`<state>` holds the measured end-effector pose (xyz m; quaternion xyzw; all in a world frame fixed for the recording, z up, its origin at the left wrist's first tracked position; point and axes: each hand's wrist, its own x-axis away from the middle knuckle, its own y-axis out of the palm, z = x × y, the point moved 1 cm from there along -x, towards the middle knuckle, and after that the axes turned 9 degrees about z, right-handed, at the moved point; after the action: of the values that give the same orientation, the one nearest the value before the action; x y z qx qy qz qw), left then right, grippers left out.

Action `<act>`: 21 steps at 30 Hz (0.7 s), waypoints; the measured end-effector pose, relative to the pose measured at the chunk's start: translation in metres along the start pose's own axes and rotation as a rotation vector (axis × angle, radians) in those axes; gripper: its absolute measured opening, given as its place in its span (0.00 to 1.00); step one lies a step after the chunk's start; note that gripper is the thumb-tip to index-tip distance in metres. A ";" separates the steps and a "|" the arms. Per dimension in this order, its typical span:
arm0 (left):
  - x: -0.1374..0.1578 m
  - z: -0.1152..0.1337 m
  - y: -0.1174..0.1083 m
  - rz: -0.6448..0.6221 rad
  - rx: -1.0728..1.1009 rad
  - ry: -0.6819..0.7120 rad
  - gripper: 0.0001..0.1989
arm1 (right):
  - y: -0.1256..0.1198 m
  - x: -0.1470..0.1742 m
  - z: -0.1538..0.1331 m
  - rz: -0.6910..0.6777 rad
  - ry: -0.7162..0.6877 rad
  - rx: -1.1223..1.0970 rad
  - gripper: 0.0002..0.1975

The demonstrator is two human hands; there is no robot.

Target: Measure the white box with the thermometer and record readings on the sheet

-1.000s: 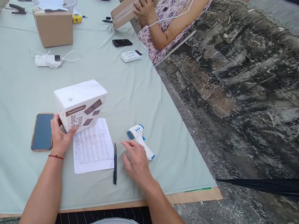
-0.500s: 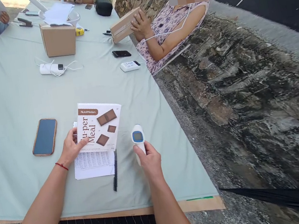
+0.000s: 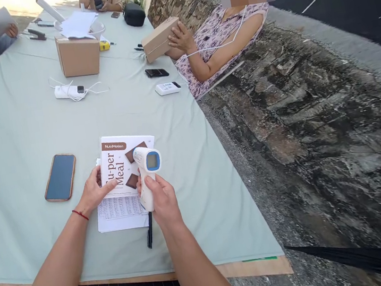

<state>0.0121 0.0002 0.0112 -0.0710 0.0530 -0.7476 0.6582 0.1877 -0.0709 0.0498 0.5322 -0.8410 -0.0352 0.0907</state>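
My left hand (image 3: 96,186) grips the left side of a white and brown NutriMotion box (image 3: 118,165), thumb on its front and fingers hidden behind. In my right hand (image 3: 163,197) is a white infrared thermometer (image 3: 143,162) with a blue-rimmed screen facing me, its fingers wrapped round the handle. The thermometer overlaps the box's right part in view; whether they touch I cannot tell. Beneath the box lie printed sheets (image 3: 123,220), with a black pen (image 3: 150,232) at their right edge. A phone in an orange-brown case (image 3: 60,177) lies left of my left hand.
A cardboard box (image 3: 79,57) topped with papers stands farther back on the cloth-covered table (image 3: 14,140). A white power bank with cable (image 3: 70,91), a black phone (image 3: 157,72) and a white device (image 3: 168,88) lie beyond. At right, a person holds a cardboard box (image 3: 157,40).
My right hand has moved left with the thermometer, from beside the box to in front of its right part. The thermometer has turned. The person at right has tilted their cardboard box.
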 end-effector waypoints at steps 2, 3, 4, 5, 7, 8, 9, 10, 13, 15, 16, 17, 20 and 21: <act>0.000 -0.002 0.001 -0.009 0.030 0.007 0.37 | 0.001 -0.001 0.002 0.006 0.006 0.014 0.18; 0.000 -0.004 0.001 -0.011 0.040 0.012 0.37 | 0.002 0.000 0.003 0.006 0.003 0.022 0.19; -0.001 -0.005 0.002 -0.013 0.044 0.018 0.37 | 0.002 0.000 0.004 0.007 -0.002 0.026 0.19; -0.001 -0.006 0.002 -0.013 0.045 0.022 0.37 | 0.002 0.000 0.004 0.009 -0.003 0.024 0.19; -0.001 -0.006 0.002 -0.014 0.047 0.022 0.37 | 0.002 0.000 0.006 0.014 0.007 -0.001 0.20; -0.001 -0.006 0.002 -0.017 0.052 0.018 0.37 | 0.002 0.000 0.006 0.013 0.018 -0.018 0.20; -0.001 -0.005 0.002 -0.020 0.057 0.014 0.38 | 0.002 0.000 0.006 0.012 0.029 -0.032 0.20; -0.001 -0.004 0.002 -0.022 0.060 0.010 0.38 | 0.001 0.000 0.006 0.011 0.037 -0.041 0.20; 0.000 -0.001 0.001 -0.029 0.053 0.005 0.38 | 0.001 0.000 0.005 0.015 0.040 -0.036 0.20; 0.000 -0.001 0.000 -0.032 0.058 0.002 0.38 | 0.001 0.000 0.004 0.016 0.043 -0.038 0.20; 0.000 -0.001 0.000 -0.034 0.065 0.000 0.38 | 0.002 0.001 0.003 0.016 0.050 -0.049 0.20; 0.000 -0.001 0.000 -0.036 0.073 -0.001 0.38 | 0.003 0.001 0.003 0.016 0.059 -0.066 0.20; -0.001 -0.003 0.000 -0.041 0.070 0.011 0.38 | 0.005 0.002 0.001 0.005 0.078 -0.114 0.21; -0.001 -0.003 0.000 -0.040 0.062 0.014 0.38 | 0.006 0.002 0.000 -0.003 0.080 -0.123 0.21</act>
<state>0.0117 0.0010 0.0079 -0.0464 0.0331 -0.7625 0.6445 0.1819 -0.0700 0.0504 0.5278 -0.8322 -0.0657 0.1570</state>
